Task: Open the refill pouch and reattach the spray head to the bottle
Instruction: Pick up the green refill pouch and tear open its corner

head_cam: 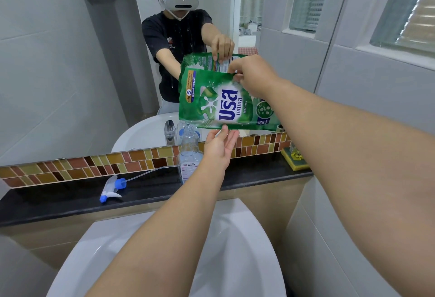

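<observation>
In the centre of the frame a green refill pouch (219, 101) is held up in the air, turned on its side so its white lettering runs vertically, in front of a wall mirror (70, 61). The right hand (253, 77) comes in from the lower right and pinches the pouch's upper right edge, fingers closed on the film. The left hand (217, 147) reaches up from the bottom of the frame and sits under the pouch's lower edge, palm up and fingers spread loosely; its fingertips touch the bottom edge without wrapping around it. Just left of that hand, a clear plastic bottle (189, 153) stands upright on the dark desk (70, 196), its neck uncapped and a little pale liquid visible low in the body. Further left on the same desk, well apart from the bottle, the spray head (113, 188) lies on its side, white with a blue collar and blue nozzle tip, its thin dip tube trailing right toward the bottle. A yellow and green sponge (295, 159) rests at the right end of the desk, beside a strip of brown and amber mosaic tile (82, 167) that runs under the mirror. A white basin (235, 237) fills the lower middle of the frame beneath the forearms. The mirror reflects the person and the back of the pouch.
</observation>
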